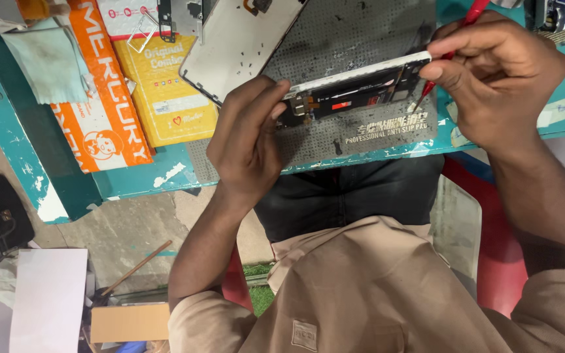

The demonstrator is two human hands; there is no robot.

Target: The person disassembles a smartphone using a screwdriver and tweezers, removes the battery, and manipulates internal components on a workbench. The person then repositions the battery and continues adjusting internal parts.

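The left hand (246, 140) grips the opened phone (354, 91) at its near end, while the right hand (498, 78) pinches what seems a red tool (469, 16).

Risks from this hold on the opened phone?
1. The opened phone is tilted on edge between the left hand and right hand, not flat on the grey mat; it may slip.
2. The red tool tip works at the phone's corner; a slip might scratch exposed parts.
3. The detached screen panel lies close by and might get knocked.
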